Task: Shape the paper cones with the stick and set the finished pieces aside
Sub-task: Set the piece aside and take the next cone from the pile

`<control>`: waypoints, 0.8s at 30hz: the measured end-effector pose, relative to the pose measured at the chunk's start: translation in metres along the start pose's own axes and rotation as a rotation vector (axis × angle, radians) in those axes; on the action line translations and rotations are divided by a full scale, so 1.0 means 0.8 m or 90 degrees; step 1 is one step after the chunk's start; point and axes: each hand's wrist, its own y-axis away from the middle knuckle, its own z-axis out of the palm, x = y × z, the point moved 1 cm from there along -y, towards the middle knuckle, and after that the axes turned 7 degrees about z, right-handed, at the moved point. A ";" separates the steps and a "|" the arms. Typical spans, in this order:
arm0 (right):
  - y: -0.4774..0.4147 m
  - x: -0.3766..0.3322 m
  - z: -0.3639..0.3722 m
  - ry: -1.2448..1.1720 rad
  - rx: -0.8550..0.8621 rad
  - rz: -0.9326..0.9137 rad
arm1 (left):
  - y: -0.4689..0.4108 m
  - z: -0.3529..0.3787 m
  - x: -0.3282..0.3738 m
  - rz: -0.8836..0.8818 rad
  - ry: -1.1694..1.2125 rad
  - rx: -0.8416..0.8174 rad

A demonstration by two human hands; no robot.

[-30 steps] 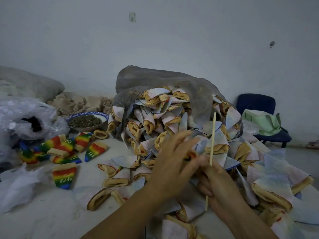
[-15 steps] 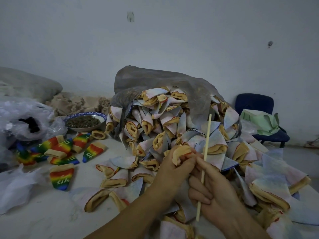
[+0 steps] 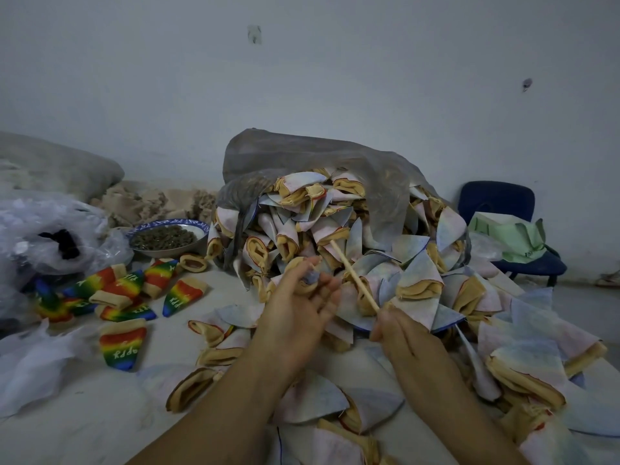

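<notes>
Head view: the left hand (image 3: 295, 317) curls its fingers round a small tan-lined pale paper cone (image 3: 310, 280), held near the heap of pale folded cones (image 3: 335, 229) that spills from a grey plastic bag (image 3: 302, 156). The right hand (image 3: 406, 340) pinches a thin wooden stick (image 3: 355, 276), which tilts far-left with its tip just right of that cone. Rainbow-striped cones (image 3: 122, 344) lie to the left. A bare stretch of white surface (image 3: 84, 414) shows near left.

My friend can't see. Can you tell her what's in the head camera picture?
The left hand holds a small cone while the right hand holds a thin stick tilted to the left, before a big pile of pale cones. Rainbow cones lie at the left.
</notes>
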 end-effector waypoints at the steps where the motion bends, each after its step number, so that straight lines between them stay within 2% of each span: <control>1: 0.000 0.001 0.000 0.073 -0.003 -0.035 | -0.003 -0.004 0.004 0.000 0.012 0.005; 5: 0.000 0.002 0.003 0.197 -0.007 -0.074 | -0.010 -0.011 0.011 0.007 -0.004 -0.009; 8: -0.001 0.005 0.002 0.202 0.003 -0.096 | -0.009 -0.008 0.008 0.006 -0.052 0.016; 18: 0.004 0.002 0.007 0.346 -0.013 -0.121 | -0.011 -0.011 0.010 -0.001 0.003 0.063; 24: 0.004 -0.003 0.004 0.286 0.011 -0.119 | -0.014 -0.012 0.018 0.014 0.052 0.040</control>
